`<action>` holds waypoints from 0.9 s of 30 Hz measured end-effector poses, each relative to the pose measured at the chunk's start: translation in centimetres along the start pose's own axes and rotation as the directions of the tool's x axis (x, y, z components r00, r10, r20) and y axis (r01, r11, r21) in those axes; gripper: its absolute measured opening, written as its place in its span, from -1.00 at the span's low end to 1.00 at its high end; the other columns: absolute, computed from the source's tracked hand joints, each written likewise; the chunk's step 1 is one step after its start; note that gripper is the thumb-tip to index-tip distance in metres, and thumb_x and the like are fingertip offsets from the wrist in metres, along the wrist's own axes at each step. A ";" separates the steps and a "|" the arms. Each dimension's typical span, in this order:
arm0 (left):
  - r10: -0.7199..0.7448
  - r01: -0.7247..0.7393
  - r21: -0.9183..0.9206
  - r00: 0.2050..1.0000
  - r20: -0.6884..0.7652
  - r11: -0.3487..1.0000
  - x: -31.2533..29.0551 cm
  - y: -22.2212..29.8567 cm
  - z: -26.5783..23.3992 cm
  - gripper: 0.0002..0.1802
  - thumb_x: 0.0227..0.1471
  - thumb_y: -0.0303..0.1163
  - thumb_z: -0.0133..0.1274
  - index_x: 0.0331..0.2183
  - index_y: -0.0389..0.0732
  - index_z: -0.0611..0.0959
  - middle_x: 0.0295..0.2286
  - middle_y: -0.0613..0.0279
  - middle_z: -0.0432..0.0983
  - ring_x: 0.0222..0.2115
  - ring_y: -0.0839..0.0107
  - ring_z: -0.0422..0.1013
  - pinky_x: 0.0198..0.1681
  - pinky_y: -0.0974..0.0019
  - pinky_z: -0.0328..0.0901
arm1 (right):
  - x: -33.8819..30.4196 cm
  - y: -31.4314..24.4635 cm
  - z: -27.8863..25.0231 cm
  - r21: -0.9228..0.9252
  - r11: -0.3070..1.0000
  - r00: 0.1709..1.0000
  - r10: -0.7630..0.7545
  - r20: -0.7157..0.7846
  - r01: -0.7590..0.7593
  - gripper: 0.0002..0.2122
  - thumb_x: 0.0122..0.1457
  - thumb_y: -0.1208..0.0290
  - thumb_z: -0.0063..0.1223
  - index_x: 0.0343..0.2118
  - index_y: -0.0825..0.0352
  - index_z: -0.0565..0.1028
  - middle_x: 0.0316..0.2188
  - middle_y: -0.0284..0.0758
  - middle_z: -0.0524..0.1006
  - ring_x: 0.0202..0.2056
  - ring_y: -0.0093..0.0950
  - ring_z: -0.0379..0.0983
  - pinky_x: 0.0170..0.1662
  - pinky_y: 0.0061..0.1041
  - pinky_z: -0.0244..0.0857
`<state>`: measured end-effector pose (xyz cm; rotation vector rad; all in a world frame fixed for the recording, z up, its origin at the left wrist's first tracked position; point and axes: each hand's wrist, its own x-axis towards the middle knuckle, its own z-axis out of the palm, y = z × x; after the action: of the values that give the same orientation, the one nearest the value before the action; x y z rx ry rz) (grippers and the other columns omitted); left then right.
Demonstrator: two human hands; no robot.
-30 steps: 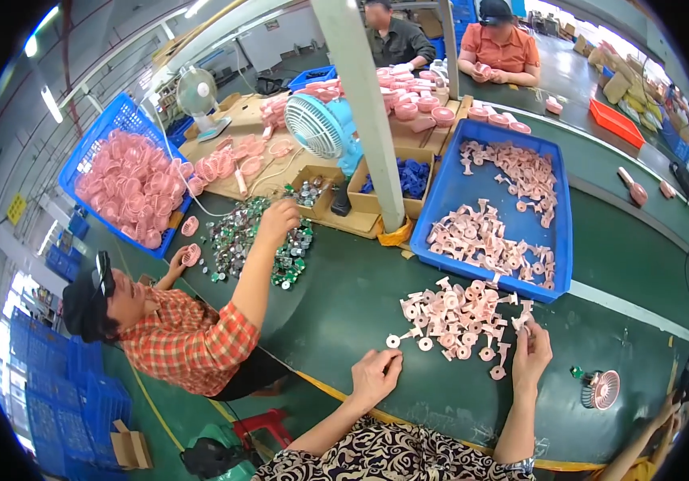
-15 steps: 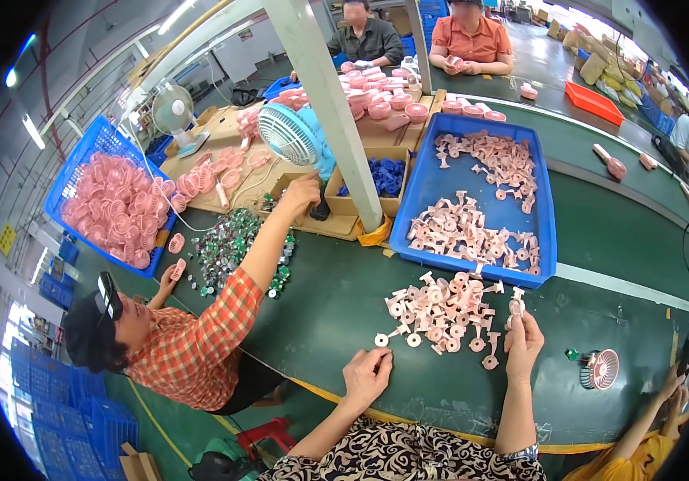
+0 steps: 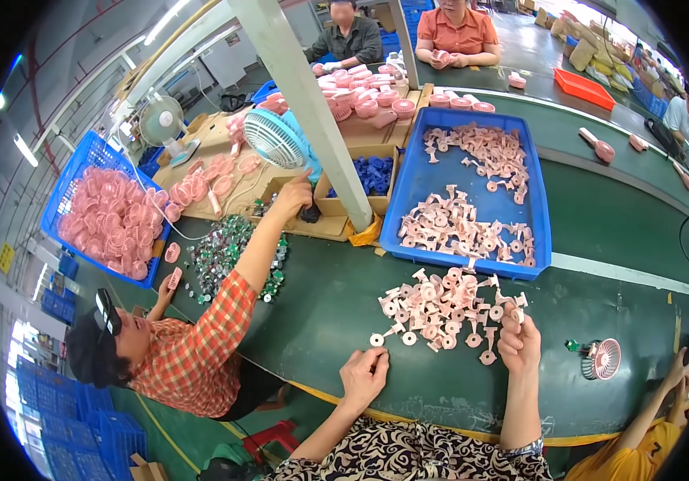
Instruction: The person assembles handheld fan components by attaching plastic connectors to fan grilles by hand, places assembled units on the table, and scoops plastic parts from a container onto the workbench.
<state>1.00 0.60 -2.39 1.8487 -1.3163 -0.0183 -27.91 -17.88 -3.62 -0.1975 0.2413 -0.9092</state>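
My right hand (image 3: 519, 343) is raised over the green worktop (image 3: 320, 321) at the right end of a pile of pale pink plastic parts (image 3: 432, 305). Its fingers are curled around one pink plastic part (image 3: 517, 314), with a round disc and a short stem. My left hand (image 3: 363, 378) rests near the table's front edge, thumb and fingers drawn together. Whatever is between them, if anything, is hidden. Just beyond that hand lies a loose pink part with a white round end (image 3: 376, 340).
Behind the pile stands a blue tray (image 3: 543, 200) of similar parts. To the right lie a pink fan housing (image 3: 602, 358) and a small green piece (image 3: 573, 345). A co-worker in a checked shirt (image 3: 192, 361) reaches across at left, past heaped small components (image 3: 232, 252). A metal post (image 3: 304, 104) rises ahead.
My right hand has turned, its fingers curling and tilting the pink part it holds. My left hand stays nearly where it was. The whole view has shifted slightly.
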 end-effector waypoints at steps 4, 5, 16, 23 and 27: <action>-0.008 0.008 0.006 1.000 0.007 1.000 0.0 -0.1 -0.1 -0.95 0.03 -0.45 0.27 -0.37 -0.14 0.72 -0.65 0.30 0.51 -0.61 0.34 0.40 -0.52 0.26 0.32 | -0.3 -0.5 0.3 0.136 0.987 0.990 0.067 0.124 -0.083 -0.69 0.43 0.35 -0.16 0.07 0.44 0.46 -0.52 -0.49 0.34 -0.74 -0.76 0.03 -0.75 -0.73 -0.10; -0.007 0.007 0.006 1.000 0.008 1.000 0.0 -0.1 -0.1 -0.95 0.03 -0.45 0.27 -0.37 -0.14 0.72 -0.65 0.30 0.51 -0.61 0.34 0.40 -0.52 0.26 0.32 | -0.4 -0.6 0.4 0.179 0.978 0.983 0.079 0.165 -0.109 -0.68 0.45 0.34 -0.21 0.07 0.45 0.44 -0.52 -0.50 0.32 -0.75 -0.75 0.03 -0.75 -0.73 -0.11; -0.033 0.033 0.047 0.999 0.010 0.998 -0.2 -0.1 -0.1 -0.94 0.04 -0.41 0.26 -0.36 -0.09 0.71 -0.63 0.30 0.52 -0.58 0.30 0.44 -0.50 0.23 0.35 | -0.2 0.2 0.7 -0.206 0.978 0.997 -0.019 0.070 0.033 -0.74 0.44 0.32 -0.12 -0.04 0.39 0.51 -0.57 -0.44 0.32 -0.73 -0.75 0.03 -0.74 -0.73 -0.07; -0.016 0.016 0.020 1.000 0.004 1.000 0.0 0.2 -0.2 -0.93 0.05 -0.42 0.25 -0.34 -0.10 0.70 -0.63 0.26 0.54 -0.59 0.24 0.44 -0.50 0.20 0.35 | -0.6 0.3 0.7 -0.303 0.950 0.997 -0.065 0.035 0.073 -0.74 0.48 0.24 -0.17 -0.24 0.31 0.49 -0.57 -0.46 0.25 -0.71 -0.72 0.02 -0.72 -0.71 -0.05; -0.020 0.020 0.034 1.000 0.005 0.999 -0.1 0.0 -0.2 -0.93 0.04 -0.43 0.26 -0.35 -0.10 0.70 -0.64 0.25 0.53 -0.59 0.24 0.44 -0.52 0.19 0.34 | -0.3 0.4 0.8 -0.319 0.945 0.997 -0.065 0.029 0.071 -0.74 0.47 0.23 -0.16 -0.26 0.30 0.48 -0.57 -0.47 0.24 -0.71 -0.71 0.02 -0.71 -0.71 -0.06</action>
<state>1.05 0.83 -2.28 1.8915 -1.3092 -0.0120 -27.55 -17.30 -2.94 -0.5180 0.3674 -0.9331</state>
